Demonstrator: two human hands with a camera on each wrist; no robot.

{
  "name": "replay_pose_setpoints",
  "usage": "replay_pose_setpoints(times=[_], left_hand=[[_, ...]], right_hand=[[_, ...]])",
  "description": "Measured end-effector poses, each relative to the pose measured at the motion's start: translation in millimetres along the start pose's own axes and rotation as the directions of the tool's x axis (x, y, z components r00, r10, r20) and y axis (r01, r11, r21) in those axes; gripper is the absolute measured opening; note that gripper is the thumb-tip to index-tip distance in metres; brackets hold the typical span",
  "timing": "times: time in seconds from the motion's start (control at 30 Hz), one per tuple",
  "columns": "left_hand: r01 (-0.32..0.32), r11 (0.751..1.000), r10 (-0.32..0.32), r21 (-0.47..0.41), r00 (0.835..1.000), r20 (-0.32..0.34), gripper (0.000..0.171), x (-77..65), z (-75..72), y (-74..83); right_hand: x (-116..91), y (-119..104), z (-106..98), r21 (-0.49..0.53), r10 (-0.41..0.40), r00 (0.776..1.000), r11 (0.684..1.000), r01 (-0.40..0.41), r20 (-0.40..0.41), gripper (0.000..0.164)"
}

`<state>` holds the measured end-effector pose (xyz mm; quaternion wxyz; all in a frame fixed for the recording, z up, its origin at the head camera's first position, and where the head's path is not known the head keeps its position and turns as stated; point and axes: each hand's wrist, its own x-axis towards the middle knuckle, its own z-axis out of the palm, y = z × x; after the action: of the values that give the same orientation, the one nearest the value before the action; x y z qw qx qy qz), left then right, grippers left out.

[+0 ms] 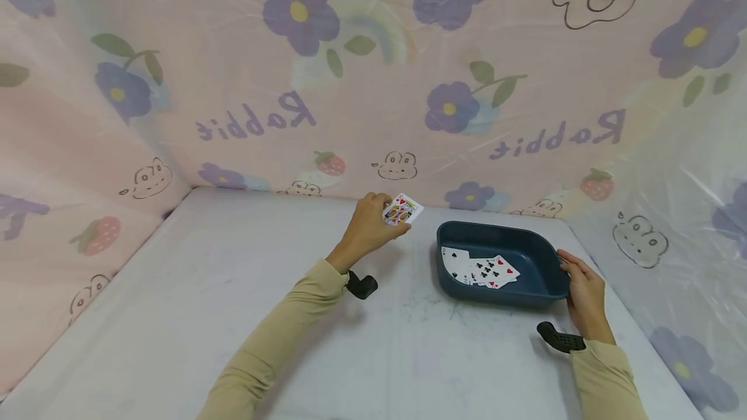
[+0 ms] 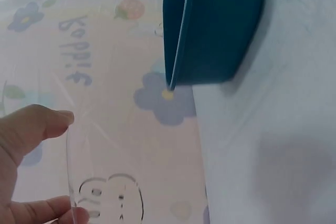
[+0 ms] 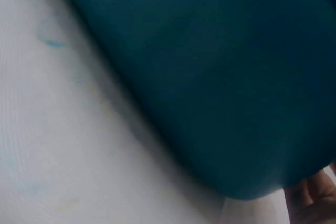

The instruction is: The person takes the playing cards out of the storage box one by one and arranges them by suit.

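My left hand [image 1: 371, 222] pinches a king of hearts playing card [image 1: 403, 210] by its edges, in the air left of a dark blue plastic basin [image 1: 496, 297]. The left wrist view shows this card almost edge-on between the thumb [image 2: 39, 124] and fingers. On the basin's right end, my right hand [image 1: 585, 290] grips the rim. Several playing cards [image 1: 493, 271] lie face up and overlapping in the basin's left part, clubs and hearts on top of a spade card [image 1: 455, 261]. The basin's outer wall [image 3: 199, 77] fills most of the right wrist view.
The basin stands on a white-covered table [image 1: 245, 264]. A printed curtain [image 1: 373, 96] with flowers and rabbits rises behind the table and along both sides. A black wrist mount [image 1: 362, 285] sticks out at the left wrist, another [image 1: 560, 337] at the right.
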<state>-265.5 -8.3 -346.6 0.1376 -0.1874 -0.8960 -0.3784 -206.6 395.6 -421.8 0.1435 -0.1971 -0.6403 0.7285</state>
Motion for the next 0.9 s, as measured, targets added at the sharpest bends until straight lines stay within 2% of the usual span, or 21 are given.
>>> replay_pose_setpoints(times=[0.33,0.9], left_hand=[[0.074,0.997,-0.073,0.036,0.997,-0.036,0.063,-12.9,-23.2,-19.6],[0.158,0.985,-0.148,0.073,0.981,-0.124,0.064,-34.9,-62.9,-56.8]], right_hand=[[3.0,4.3,3.9,-0.06,-0.027,0.997,0.998,0.023,-0.07,0.04],[3.2,10.4,6.8,-0.118,-0.075,0.99,0.991,0.061,-0.117,0.04]])
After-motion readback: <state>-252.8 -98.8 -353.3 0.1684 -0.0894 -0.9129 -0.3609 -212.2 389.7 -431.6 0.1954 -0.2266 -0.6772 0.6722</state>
